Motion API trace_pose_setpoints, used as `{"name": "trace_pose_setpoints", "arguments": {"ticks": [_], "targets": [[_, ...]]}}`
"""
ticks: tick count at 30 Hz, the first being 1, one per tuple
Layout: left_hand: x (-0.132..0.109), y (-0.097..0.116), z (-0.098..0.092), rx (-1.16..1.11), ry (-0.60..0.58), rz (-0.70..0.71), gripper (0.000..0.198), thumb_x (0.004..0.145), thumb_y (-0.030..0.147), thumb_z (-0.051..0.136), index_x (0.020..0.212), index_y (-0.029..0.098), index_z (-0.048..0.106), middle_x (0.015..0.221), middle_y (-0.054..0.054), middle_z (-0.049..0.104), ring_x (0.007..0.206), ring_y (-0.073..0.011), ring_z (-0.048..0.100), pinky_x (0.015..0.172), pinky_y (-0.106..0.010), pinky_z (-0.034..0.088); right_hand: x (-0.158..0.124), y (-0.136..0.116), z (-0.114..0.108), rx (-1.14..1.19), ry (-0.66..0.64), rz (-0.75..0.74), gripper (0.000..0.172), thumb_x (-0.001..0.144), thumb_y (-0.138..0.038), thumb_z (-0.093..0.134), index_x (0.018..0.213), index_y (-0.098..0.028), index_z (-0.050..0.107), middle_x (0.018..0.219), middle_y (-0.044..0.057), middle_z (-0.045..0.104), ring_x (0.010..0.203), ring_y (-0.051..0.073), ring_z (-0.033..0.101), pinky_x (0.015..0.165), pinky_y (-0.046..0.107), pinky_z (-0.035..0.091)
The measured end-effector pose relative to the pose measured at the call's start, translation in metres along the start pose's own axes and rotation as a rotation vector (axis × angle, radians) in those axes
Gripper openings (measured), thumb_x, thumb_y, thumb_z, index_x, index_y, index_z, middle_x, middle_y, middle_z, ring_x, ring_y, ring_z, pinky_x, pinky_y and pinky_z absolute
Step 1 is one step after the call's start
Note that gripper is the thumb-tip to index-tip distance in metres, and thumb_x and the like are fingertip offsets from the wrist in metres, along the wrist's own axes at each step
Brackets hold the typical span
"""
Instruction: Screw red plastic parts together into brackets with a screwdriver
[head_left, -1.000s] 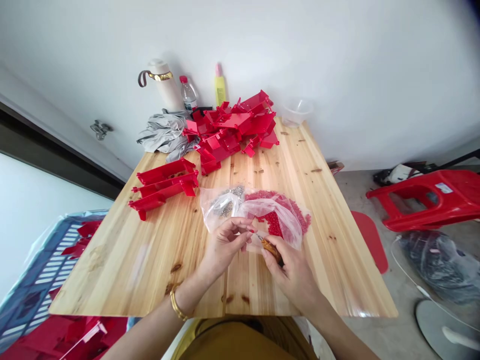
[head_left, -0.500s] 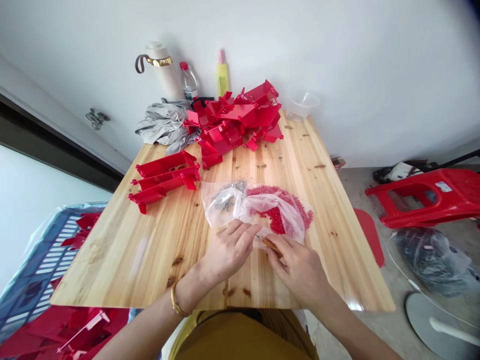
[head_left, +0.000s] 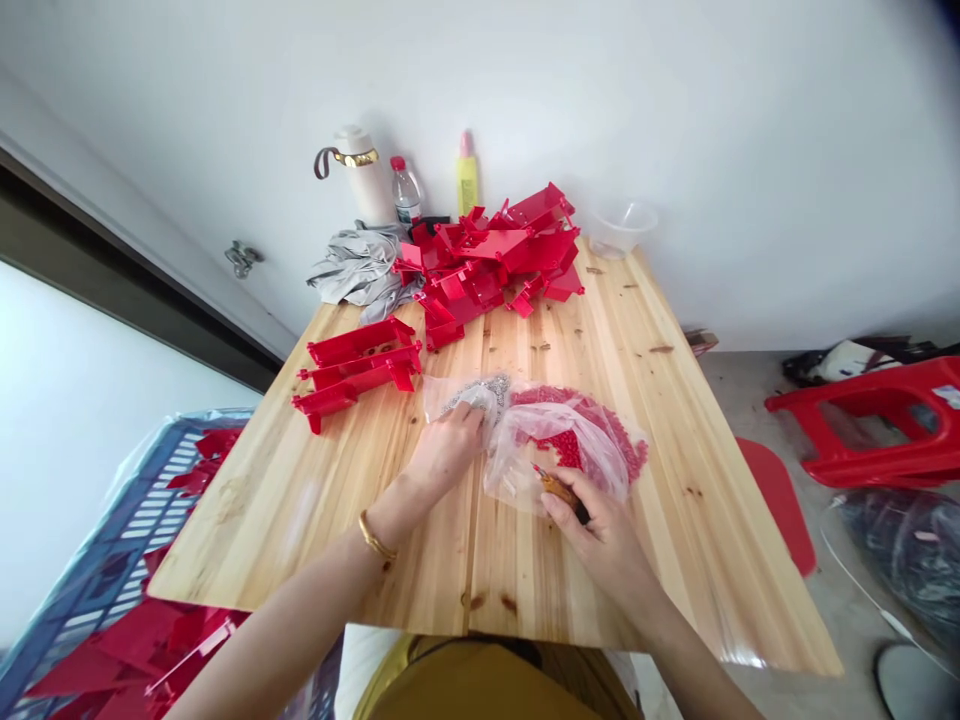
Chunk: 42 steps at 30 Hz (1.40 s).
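My left hand reaches into the mouth of a clear plastic bag that holds small silver metal pieces. Its fingers are bent and drawn together; the tips are partly hidden, so what they pinch cannot be made out. My right hand grips a small tool with a wooden handle, its thin tip pointing up and left with a bit of red at the end. Beneath that tip lies a second clear bag, open, with many small red beads inside.
Three long red plastic parts lie in a row at left. Behind them are a heap of red parts, grey cloth, a jug, bottles and a clear tub. A blue basket stands left, a red stool right.
My left hand has moved away from the tool tip, up and left into the bag of metal pieces. My right hand keeps the tool, now with red at its tip. The view has shifted slightly.
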<state>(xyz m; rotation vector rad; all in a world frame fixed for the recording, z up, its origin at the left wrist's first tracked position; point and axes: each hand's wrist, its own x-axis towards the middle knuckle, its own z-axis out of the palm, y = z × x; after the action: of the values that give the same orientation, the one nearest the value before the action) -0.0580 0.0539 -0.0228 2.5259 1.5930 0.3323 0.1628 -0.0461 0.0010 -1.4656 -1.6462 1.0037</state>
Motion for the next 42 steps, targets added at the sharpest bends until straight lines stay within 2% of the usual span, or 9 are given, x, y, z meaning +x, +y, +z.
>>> {"name": "trace_pose_setpoints", "arguments": {"ticks": [5, 10, 12, 15, 18, 21, 32, 38, 42], "targets": [[0.006, 0.004, 0.013, 0.011, -0.002, 0.017, 0.019, 0.091, 0.007, 0.048, 0.088, 0.017, 0.065, 0.093, -0.012, 0.066, 0.074, -0.0231, 0.065, 0.061, -0.032, 0.049, -0.001, -0.003, 0.003, -0.044, -0.015, -0.024, 0.027, 0.095, -0.036, 0.053, 0.114, -0.022, 0.067, 0.102, 0.007, 0.076, 0.09, 0.023, 0.072, 0.082, 0.035, 0.056], [0.002, -0.001, 0.012, -0.085, 0.045, -0.013, 0.019, 0.093, 0.01, 0.048, 0.088, 0.016, 0.065, 0.092, -0.01, 0.067, 0.074, -0.0203, 0.064, 0.063, -0.029, 0.048, 0.001, -0.002, 0.006, -0.066, -0.028, -0.045, 0.026, 0.097, -0.034, 0.051, 0.114, -0.02, 0.064, 0.099, 0.007, 0.075, 0.087, 0.022, 0.071, 0.08, 0.033, 0.055], [-0.001, 0.001, 0.008, -0.32, 0.149, -0.09, 0.017, 0.094, 0.016, 0.051, 0.088, 0.017, 0.067, 0.091, -0.008, 0.068, 0.077, -0.0184, 0.064, 0.067, -0.028, 0.049, 0.004, -0.004, 0.009, -0.058, -0.028, -0.043, 0.026, 0.097, -0.034, 0.051, 0.114, -0.019, 0.063, 0.099, 0.007, 0.075, 0.086, 0.022, 0.071, 0.08, 0.033, 0.055], [-0.01, 0.011, -0.001, -0.954, 0.254, -0.346, 0.016, 0.091, 0.031, 0.061, 0.088, 0.017, 0.069, 0.082, -0.004, 0.07, 0.064, -0.0131, 0.059, 0.057, -0.023, 0.047, 0.009, -0.01, 0.016, -0.047, -0.018, -0.049, 0.023, 0.097, -0.034, 0.051, 0.111, -0.02, 0.063, 0.097, 0.006, 0.075, 0.085, 0.021, 0.071, 0.078, 0.032, 0.055], [-0.02, 0.027, -0.013, -1.572, 0.168, -0.56, 0.025, 0.08, 0.041, 0.075, 0.084, 0.016, 0.071, 0.078, -0.003, 0.069, 0.054, -0.0076, 0.051, 0.046, -0.019, 0.038, 0.016, -0.017, 0.025, -0.064, 0.006, -0.091, 0.022, 0.097, -0.031, 0.05, 0.112, -0.02, 0.062, 0.102, 0.008, 0.074, 0.092, 0.023, 0.071, 0.08, 0.032, 0.054], [-0.028, 0.04, -0.021, -1.837, 0.137, -0.622, 0.027, 0.07, 0.037, 0.084, 0.083, 0.015, 0.073, 0.08, -0.003, 0.069, 0.059, -0.0062, 0.053, 0.047, -0.016, 0.037, 0.021, -0.02, 0.032, -0.098, 0.018, -0.128, 0.021, 0.097, -0.028, 0.05, 0.112, -0.02, 0.061, 0.106, 0.01, 0.074, 0.096, 0.024, 0.07, 0.081, 0.033, 0.053], [-0.039, 0.056, -0.023, -1.781, 0.231, -0.552, 0.02, 0.076, 0.034, 0.081, 0.081, 0.015, 0.075, 0.067, 0.0, 0.065, 0.057, -0.0071, 0.054, 0.055, -0.019, 0.044, 0.016, -0.018, 0.036, -0.08, 0.05, -0.168, 0.02, 0.097, -0.025, 0.05, 0.112, -0.019, 0.061, 0.109, 0.011, 0.074, 0.099, 0.024, 0.071, 0.083, 0.034, 0.054], [-0.041, 0.058, -0.02, -1.825, 0.156, -0.557, 0.019, 0.076, 0.033, 0.081, 0.079, 0.017, 0.073, 0.068, 0.001, 0.064, 0.06, -0.0081, 0.054, 0.055, -0.019, 0.046, 0.016, -0.014, 0.037, 0.005, 0.052, -0.205, 0.021, 0.098, -0.026, 0.051, 0.115, -0.02, 0.062, 0.107, 0.008, 0.074, 0.096, 0.022, 0.07, 0.082, 0.031, 0.055], [-0.039, 0.057, -0.026, -1.666, 0.128, -0.488, 0.023, 0.077, 0.038, 0.079, 0.084, 0.017, 0.074, 0.074, 0.0, 0.066, 0.057, -0.0072, 0.053, 0.054, -0.019, 0.045, 0.016, -0.013, 0.036, 0.135, 0.063, -0.138, 0.024, 0.098, -0.032, 0.053, 0.116, -0.021, 0.064, 0.11, 0.007, 0.073, 0.099, 0.021, 0.07, 0.083, 0.029, 0.055]]}}
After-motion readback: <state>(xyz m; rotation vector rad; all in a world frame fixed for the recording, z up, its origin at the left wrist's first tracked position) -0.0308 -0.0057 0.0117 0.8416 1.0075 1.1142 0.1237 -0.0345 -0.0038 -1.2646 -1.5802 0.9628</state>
